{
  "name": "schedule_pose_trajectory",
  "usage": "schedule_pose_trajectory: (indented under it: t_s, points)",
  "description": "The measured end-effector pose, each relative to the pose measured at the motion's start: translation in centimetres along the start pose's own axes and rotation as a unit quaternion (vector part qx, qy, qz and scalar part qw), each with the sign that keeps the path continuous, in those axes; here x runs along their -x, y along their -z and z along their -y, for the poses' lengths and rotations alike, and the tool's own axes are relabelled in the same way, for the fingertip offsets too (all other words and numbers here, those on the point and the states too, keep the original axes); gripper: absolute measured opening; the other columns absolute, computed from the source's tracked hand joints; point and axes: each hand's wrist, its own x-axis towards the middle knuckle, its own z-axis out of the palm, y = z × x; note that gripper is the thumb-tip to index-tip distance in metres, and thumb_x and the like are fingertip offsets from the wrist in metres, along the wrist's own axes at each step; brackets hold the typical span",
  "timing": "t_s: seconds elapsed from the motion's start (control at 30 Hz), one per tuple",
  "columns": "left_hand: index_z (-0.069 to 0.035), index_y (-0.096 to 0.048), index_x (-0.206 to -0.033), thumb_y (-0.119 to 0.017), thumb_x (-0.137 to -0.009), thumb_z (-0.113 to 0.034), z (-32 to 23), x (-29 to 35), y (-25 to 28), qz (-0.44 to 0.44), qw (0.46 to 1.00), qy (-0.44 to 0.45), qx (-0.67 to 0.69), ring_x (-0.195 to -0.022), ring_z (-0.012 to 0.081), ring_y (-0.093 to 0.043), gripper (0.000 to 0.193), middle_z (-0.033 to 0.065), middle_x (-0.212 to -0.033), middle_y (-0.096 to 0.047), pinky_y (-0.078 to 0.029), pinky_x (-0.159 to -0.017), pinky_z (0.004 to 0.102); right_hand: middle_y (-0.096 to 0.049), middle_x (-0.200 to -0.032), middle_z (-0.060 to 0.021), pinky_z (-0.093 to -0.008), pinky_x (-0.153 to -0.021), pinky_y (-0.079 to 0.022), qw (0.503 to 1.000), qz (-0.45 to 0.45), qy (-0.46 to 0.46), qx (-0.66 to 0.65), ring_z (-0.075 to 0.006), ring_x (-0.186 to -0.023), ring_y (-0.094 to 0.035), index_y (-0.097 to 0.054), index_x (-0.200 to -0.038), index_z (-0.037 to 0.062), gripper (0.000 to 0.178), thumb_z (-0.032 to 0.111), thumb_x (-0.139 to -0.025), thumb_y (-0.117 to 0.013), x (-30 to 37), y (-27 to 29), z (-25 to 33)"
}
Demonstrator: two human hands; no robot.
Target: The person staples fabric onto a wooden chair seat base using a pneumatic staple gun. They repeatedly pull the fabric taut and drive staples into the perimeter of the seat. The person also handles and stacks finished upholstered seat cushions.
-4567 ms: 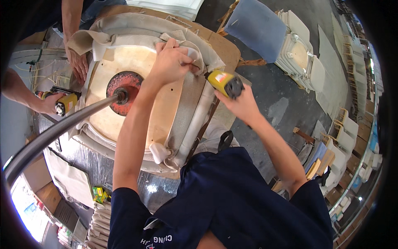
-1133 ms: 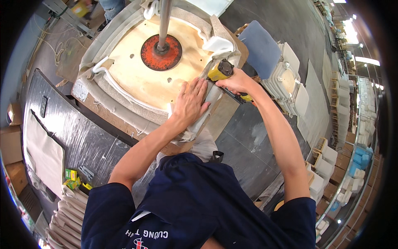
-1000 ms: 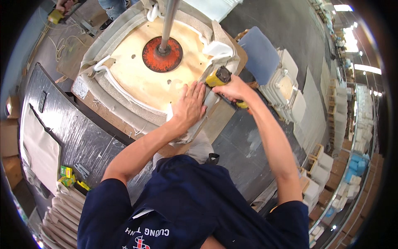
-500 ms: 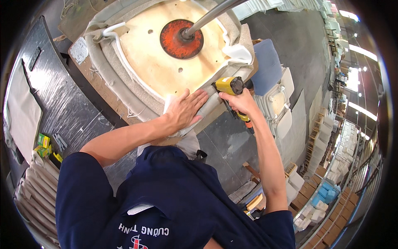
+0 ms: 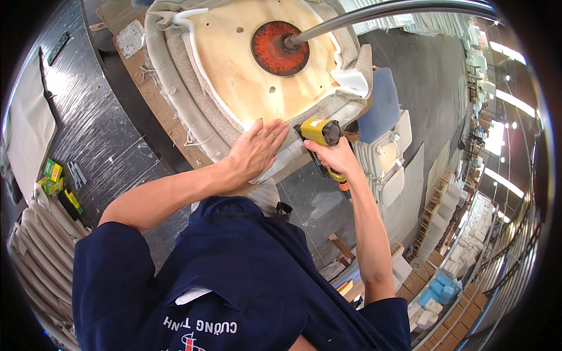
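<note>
A pale wooden seat board [image 5: 225, 70] lies underside up, with grey-beige fabric [image 5: 175, 93] and white padding folded round its edge. A worn red disc [image 5: 266, 50] on a metal rod [image 5: 374, 19] rests on the board. My left hand [image 5: 257, 146] lies flat on the folded fabric at the near edge, fingers stretched out. Just right of it, my right hand [image 5: 333, 158] grips the handle of a yellow and black staple gun [image 5: 322, 130]. The gun's nose is at the fabric edge; whether it touches is hard to tell.
A dark, plastic-covered table [image 5: 105, 140] stands at left, bearing small yellow-green boxes [image 5: 52, 171] and staple strips [image 5: 76, 174]. Stacked grey covers [image 5: 44, 245] lie below it. A blue seat pad [image 5: 377, 105] and stacked pale seats [image 5: 387, 157] are to the right.
Both hands, with the staple gun, have shifted left along the near edge relative to the red disc. The whole view has swung slightly, so the seat appears farther right and higher.
</note>
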Motion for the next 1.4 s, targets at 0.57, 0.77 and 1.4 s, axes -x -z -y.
schedule_pose_trajectory:
  t_s: [0.57,0.77,1.4]
  points:
    - [-0.006,-0.035,-0.169,-0.057,-0.105,-0.046,0.4,2.4,0.2,0.05,0.995,-0.079,0.042,-0.162,0.0183,-0.032,0.079,0.0036,-0.172,-0.042,-0.026,-0.126,0.046,-0.077,-0.084,-0.0223,-0.0448,-0.079,-0.06,0.98,-0.113,0.157,0.055,-0.0403,-0.084,-0.077,-0.079,-0.096,-0.0008,0.031,0.029,-0.09,-0.082,1.6,-4.2,-1.2]
    - [-0.007,-0.035,-0.168,-0.057,-0.103,-0.038,0.5,4.2,1.0,0.046,0.998,-0.039,-0.006,-0.161,0.0184,-0.032,0.076,0.0033,-0.17,-0.045,-0.028,-0.125,0.0457,-0.076,-0.082,-0.0218,-0.0432,-0.073,-0.06,0.971,-0.119,0.205,0.04,-0.0405,-0.081,-0.077,-0.077,-0.094,-0.0016,0.025,0.022,-0.088,-0.082,2.7,-5.6,-1.0]
    - [-0.018,-0.051,-0.161,-0.072,-0.094,-0.026,3.5,10.5,0.0,-0.097,0.977,0.032,0.185,-0.158,0.015,-0.04,0.071,-0.005,-0.146,-0.068,-0.024,-0.12,0.0486,-0.074,-0.081,-0.0245,-0.0478,-0.073,-0.059,0.969,-0.111,0.214,0.049,-0.0451,-0.082,-0.074,-0.075,-0.089,-0.0025,0.028,0.024,-0.084,-0.083,4.1,-8.6,-1.5]
